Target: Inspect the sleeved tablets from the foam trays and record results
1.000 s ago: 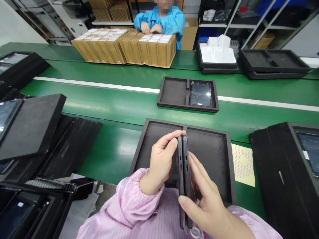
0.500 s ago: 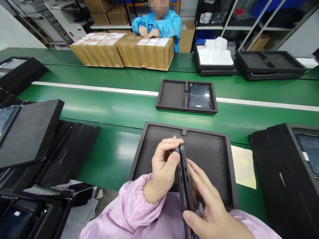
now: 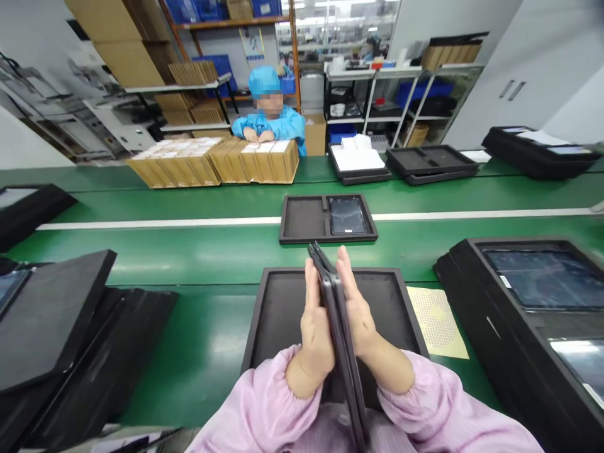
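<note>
Two tablets (image 3: 338, 340) held on edge between flat palms, lower centre of the frame.
The left hand (image 3: 317, 333) and the right hand (image 3: 359, 318) face each other, fingers extended, pressing the paired tablets from either side; the slabs lean slightly, their upper ends parted in a narrow V. Beneath them, a black foam tray (image 3: 283, 308) lies on the green work surface (image 3: 212, 327). At centre, a smaller two-compartment tray (image 3: 304, 217) carries another tablet (image 3: 348, 216) in its right compartment. A yellow dotted sheet (image 3: 436, 321) lies just right of the foam tray, near a black tray stack (image 3: 472, 327) at lower right. Upper centre: a co-worker in blue (image 3: 290, 129), hands on cardboard-partitioned boxes (image 3: 259, 163).
</note>
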Demonstrator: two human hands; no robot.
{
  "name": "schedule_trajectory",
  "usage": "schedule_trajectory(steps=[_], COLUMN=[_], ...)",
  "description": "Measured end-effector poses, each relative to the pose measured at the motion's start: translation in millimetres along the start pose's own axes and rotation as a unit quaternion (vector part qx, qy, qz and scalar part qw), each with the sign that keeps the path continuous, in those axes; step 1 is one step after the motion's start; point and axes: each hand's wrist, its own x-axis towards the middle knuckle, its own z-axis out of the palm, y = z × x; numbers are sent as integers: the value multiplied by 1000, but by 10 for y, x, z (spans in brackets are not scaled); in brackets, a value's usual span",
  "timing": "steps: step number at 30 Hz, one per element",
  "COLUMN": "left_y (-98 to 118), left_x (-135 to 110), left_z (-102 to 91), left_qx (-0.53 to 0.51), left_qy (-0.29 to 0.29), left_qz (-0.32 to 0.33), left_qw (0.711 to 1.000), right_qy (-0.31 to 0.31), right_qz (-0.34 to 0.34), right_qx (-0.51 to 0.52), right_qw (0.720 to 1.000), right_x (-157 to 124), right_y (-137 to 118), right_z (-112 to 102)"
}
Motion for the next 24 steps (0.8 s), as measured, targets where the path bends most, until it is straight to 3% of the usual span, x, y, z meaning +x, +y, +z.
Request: schedule_trajectory(steps=[3,6,13,17,20,24], left_y=[381,534,539,609,503,123], left_x=[40,-28,-326,-328,-223,-70], left_z=[116,193,133,99,94,59], left_qx=[-34,-44,-37,-11,4,-9], left_qy=[4,2,-16,-20,5,35], left_qz=[-34,-54,-65,-12,22,-3], left_qw=[999,998,997,1000,1000,999], right_qy=[18,68,84,111,112,103], right_qz=[108,173,171,182,183,207], right_qx=[81,124,141,158,181,174], right_qw=[991,975,971,964,960,957], right_x=[178,173,-54,-110,-106,-141], right_y=[-360,-532,-721,-714,-579,-265], right_z=[-5,7,-7,8,35,101])
